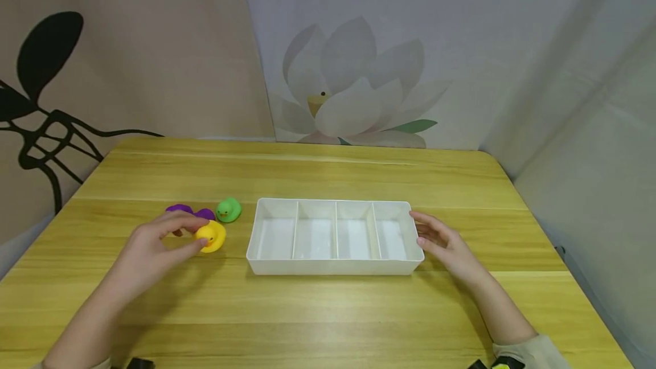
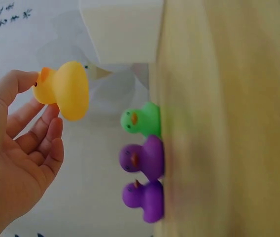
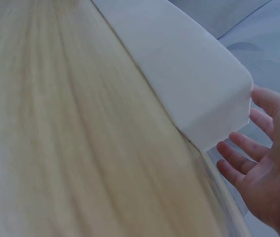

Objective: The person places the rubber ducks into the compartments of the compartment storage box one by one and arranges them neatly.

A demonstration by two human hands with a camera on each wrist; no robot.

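Note:
A yellow rubber duck (image 1: 214, 237) is pinched by its head between the thumb and fingers of my left hand (image 1: 154, 246); the left wrist view shows this duck (image 2: 73, 91) held up off the table. Behind it a green rubber duck (image 1: 228, 210) stands on the table, beside two purple rubber ducks (image 2: 142, 157), which my left hand partly covers in the head view. My right hand (image 1: 451, 246) rests against the right end of a white four-part tray (image 1: 333, 267), its fingers loosely bent and touching the end wall.
The wooden table (image 1: 328, 315) has its far edge against a printed curtain (image 1: 359, 73) with a flower pattern. In the head view, the tray's compartments lie open upward, with thin dividers between them. More curtain hangs along the right side.

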